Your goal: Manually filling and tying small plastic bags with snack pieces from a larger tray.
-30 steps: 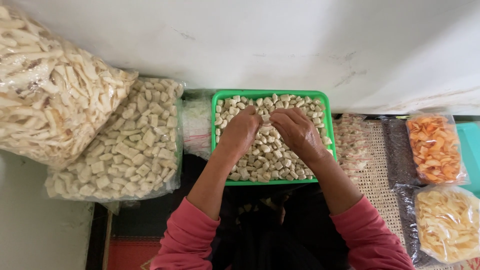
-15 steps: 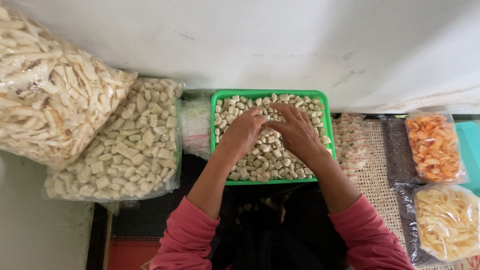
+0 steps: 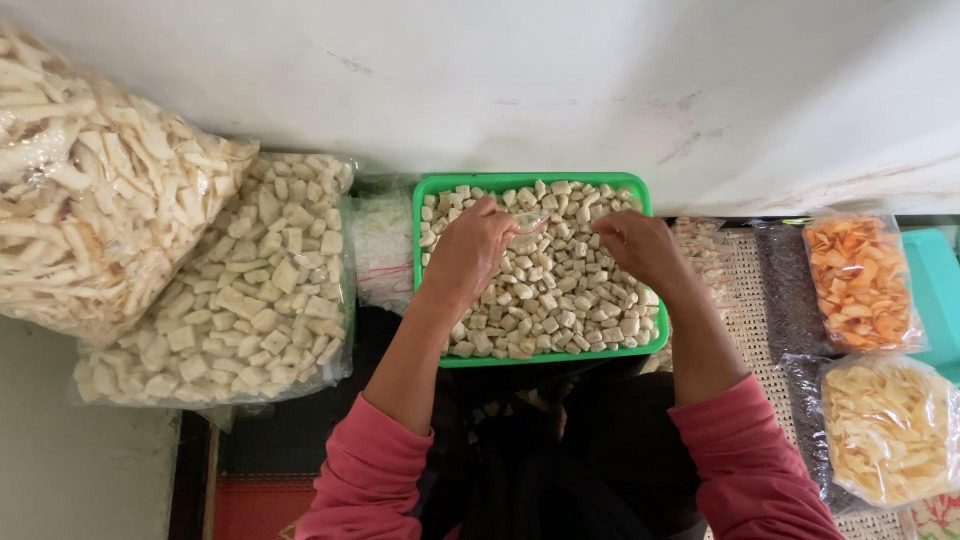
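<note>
A green tray [image 3: 428, 196] filled with small pale snack pieces [image 3: 560, 290] lies in front of me against the white wall. My left hand [image 3: 472, 248] hovers over the tray's left half and pinches a small clear plastic bag [image 3: 527, 224] whose mouth points right. My right hand [image 3: 638, 245] is over the tray's right half. Its fingers are curled down into the pieces and closed around a few. The two hands are a short gap apart. Both arms wear pink sleeves.
Left of the tray lie a big clear bag of pale cubes [image 3: 250, 290] and a bigger bag of pale strips [image 3: 90, 190]. A stack of small clear bags [image 3: 385, 245] lies beside the tray. On the right are packets of orange chips [image 3: 860, 285] and yellow chips [image 3: 885, 430] on a woven mat [image 3: 755, 330].
My hands were together at the tray's middle over the small bag. My right hand has moved right and down into the pieces, while my left keeps hold of the bag.
</note>
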